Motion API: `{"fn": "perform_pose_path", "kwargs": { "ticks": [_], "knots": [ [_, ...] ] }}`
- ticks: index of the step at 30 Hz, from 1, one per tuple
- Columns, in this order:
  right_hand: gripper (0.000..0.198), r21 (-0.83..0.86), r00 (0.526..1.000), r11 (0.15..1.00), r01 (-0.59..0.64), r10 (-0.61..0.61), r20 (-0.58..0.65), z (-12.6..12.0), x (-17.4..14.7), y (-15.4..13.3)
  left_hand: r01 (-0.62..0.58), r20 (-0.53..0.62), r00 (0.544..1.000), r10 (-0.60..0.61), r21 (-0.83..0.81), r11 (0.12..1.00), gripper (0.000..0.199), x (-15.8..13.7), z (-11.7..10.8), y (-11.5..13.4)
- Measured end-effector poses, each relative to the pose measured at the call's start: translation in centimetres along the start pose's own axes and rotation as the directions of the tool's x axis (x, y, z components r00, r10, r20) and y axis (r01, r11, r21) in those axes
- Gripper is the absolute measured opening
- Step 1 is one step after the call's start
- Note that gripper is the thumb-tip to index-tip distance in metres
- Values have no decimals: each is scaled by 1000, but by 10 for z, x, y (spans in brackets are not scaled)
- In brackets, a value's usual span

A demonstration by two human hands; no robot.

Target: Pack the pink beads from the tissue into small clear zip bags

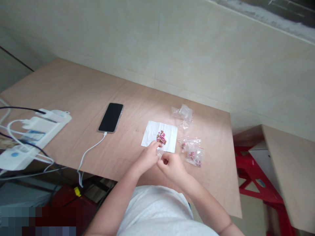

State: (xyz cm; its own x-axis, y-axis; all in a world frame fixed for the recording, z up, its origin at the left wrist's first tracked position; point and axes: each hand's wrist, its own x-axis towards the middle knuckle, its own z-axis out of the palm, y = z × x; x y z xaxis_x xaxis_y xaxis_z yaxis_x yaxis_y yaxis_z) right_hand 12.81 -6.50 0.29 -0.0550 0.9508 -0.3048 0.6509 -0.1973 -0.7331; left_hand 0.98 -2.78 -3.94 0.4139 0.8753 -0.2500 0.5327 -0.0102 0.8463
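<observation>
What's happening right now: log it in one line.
left hand: holding clear bag | right hand: same bag | paper: pink pieces on top | phone: left of paper

Pcs point(161, 139) on paper point(149, 132), bags point(200, 152) R

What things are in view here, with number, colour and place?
table: one, light brown, centre
second table: one, light brown, right
wall: one, pale, behind table
paper: one, white, on table
small pieces: many, pink and brown, on paper
filled bags: at least two, clear, right of paper
other bags: count unclear, clear, behind filled bags
small bag: one, clear, paper's near edge
phone: one, black, left of paper
cable: one, white, from phone
power strip: one, white, far left
stool: one, red, beside second table
shirt: one, pale grey, bottom
left hand: one, bare, at small bag
right hand: one, bare, at small bag
</observation>
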Motion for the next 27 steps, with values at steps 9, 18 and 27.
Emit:
{"fn": "perform_pose_path", "kwargs": {
  "ticks": [9,18,27],
  "knots": [
    [20,9,999,999,-42,42,-14,-3,-4,1,-65,46,997,65,-4,998,37,-1,-1,-12],
    [22,386,981,903,-188,193,27,-18,9,9,-52,215,969,119,-295,954,38,-19,-35,12],
    [23,612,983,770,-178,166,77,3,39,28,13,43,999,-2,-262,965,46,-13,-24,-10]
  ]
}}
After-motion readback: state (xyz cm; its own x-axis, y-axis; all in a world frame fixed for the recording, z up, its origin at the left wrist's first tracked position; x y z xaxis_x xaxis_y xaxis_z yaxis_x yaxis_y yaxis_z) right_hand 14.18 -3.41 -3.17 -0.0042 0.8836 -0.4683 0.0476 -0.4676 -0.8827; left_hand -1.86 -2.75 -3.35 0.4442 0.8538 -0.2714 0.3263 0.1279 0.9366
